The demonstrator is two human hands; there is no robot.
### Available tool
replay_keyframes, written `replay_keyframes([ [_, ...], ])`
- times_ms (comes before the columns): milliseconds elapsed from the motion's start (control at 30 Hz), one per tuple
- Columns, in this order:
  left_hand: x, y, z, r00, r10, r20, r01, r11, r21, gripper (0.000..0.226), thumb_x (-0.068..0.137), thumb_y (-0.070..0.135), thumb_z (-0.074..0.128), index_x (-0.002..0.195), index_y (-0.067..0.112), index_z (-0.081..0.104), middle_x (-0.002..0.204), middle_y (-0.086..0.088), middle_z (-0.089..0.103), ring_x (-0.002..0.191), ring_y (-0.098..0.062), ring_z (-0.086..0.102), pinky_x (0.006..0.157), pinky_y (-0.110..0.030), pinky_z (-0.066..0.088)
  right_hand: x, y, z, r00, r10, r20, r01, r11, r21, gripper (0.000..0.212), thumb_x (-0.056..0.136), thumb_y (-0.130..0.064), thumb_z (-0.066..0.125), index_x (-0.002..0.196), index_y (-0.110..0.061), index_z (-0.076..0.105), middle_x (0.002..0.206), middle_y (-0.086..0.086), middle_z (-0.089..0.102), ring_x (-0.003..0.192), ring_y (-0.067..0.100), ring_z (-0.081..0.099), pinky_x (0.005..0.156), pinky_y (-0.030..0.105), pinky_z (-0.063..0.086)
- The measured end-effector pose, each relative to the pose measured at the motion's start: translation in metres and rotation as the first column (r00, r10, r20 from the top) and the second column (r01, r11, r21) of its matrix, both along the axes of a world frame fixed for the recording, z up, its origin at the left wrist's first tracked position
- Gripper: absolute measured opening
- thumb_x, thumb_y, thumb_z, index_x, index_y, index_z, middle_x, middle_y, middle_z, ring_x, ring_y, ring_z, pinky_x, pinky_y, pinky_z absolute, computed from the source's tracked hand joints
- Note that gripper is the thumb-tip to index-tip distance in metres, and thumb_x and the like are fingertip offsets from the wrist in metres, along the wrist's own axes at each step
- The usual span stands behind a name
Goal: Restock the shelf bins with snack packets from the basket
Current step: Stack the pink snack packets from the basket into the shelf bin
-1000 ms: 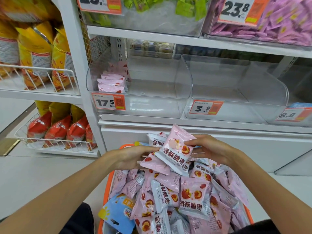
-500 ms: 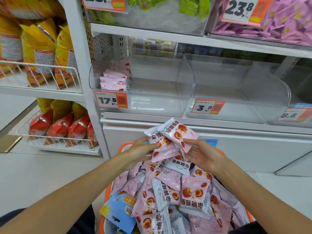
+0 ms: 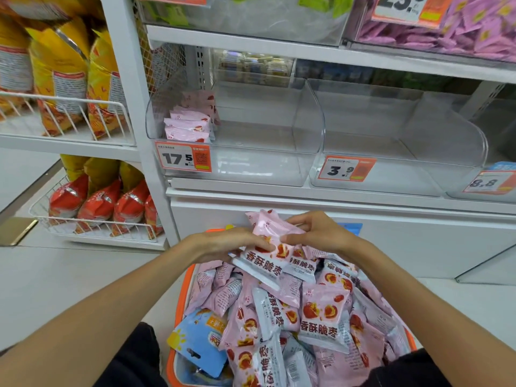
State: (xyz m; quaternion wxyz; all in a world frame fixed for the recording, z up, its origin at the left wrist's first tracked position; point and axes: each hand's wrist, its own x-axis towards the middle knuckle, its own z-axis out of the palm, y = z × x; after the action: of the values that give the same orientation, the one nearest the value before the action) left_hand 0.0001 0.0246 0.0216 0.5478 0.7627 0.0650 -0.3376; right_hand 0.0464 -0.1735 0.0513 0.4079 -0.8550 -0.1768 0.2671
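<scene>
An orange basket (image 3: 184, 291) in front of me is heaped with several pink and white snack packets (image 3: 321, 317). Over its far end my left hand (image 3: 223, 243) and my right hand (image 3: 315, 231) hold a small bunch of these packets (image 3: 268, 252) between them, fingers curled on the wrappers. Above, a clear shelf bin (image 3: 279, 135) tagged 17.5 holds a short stack of the same pink packets (image 3: 190, 125) in its left corner.
Two more clear bins (image 3: 391, 141) tagged 3.9 and 8.8 stand to the right. A blue packet (image 3: 201, 339) lies in the basket's near left. Wire racks (image 3: 83, 227) with yellow and red bags stand at the left. Upper bins hold green and purple packets.
Both hands have gathered packets from the heap into one bunch and hold it together above the basket's far end. The view has shifted slightly closer to the shelf.
</scene>
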Motion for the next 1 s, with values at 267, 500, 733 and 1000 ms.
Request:
replay_keyframes([
  [267, 0.002, 0.027, -0.022, 0.993, 0.112, 0.026, -0.114, 0.987, 0.115, 0.054, 0.077, 0.049, 0.073, 0.122, 0.024, 0.057, 0.109, 0.006, 0.07, 0.101, -0.011, 0.065, 0.088, -0.029, 0.053, 0.03, -0.012, -0.007, 0.971, -0.174, 0.166, 0.183, 0.982, -0.044, 0.012, 0.088, -0.021, 0.066, 0.098, -0.017, 0.069, 0.089, -0.004, 0.065, 0.086, 0.013, 0.06, 0.064, 0.02, 0.045],
  [500, 0.002, 0.047, -0.027, 0.981, 0.195, -0.02, -0.189, 0.967, 0.169, 0.05, 0.08, 0.046, 0.069, 0.122, 0.021, 0.055, 0.107, 0.004, 0.069, 0.101, -0.013, 0.062, 0.087, -0.028, 0.05, 0.029, -0.016, -0.051, 0.928, 0.175, 0.328, 0.074, 0.778, -0.624, 0.026, 0.091, -0.015, 0.048, 0.104, -0.02, 0.07, 0.11, 0.002, 0.067, 0.105, 0.023, 0.059, 0.082, 0.032, 0.048],
  [733, -0.002, 0.046, -0.013, 0.995, 0.055, -0.079, -0.059, 0.997, -0.055, 0.042, 0.08, 0.039, 0.066, 0.118, 0.021, 0.059, 0.105, 0.003, 0.073, 0.102, -0.011, 0.066, 0.092, -0.025, 0.05, 0.02, 0.021, -0.031, 0.953, -0.159, -0.256, 0.175, 0.984, 0.039, 0.033, 0.098, -0.04, 0.044, 0.1, -0.015, 0.066, 0.106, 0.007, 0.068, 0.098, 0.024, 0.065, 0.087, 0.036, 0.051],
  [1000, 0.0, 0.045, -0.015, 0.953, 0.253, -0.167, -0.299, 0.881, -0.367, 0.047, 0.081, 0.038, 0.06, 0.116, 0.007, 0.063, 0.114, -0.008, 0.069, 0.108, -0.016, 0.064, 0.1, -0.03, 0.047, 0.006, 0.025, -0.042, 0.619, 0.087, -0.781, 0.412, 0.811, 0.416, 0.021, 0.078, -0.013, 0.062, 0.099, -0.012, 0.058, 0.111, 0.009, 0.063, 0.094, 0.02, 0.06, 0.092, 0.03, 0.046],
])
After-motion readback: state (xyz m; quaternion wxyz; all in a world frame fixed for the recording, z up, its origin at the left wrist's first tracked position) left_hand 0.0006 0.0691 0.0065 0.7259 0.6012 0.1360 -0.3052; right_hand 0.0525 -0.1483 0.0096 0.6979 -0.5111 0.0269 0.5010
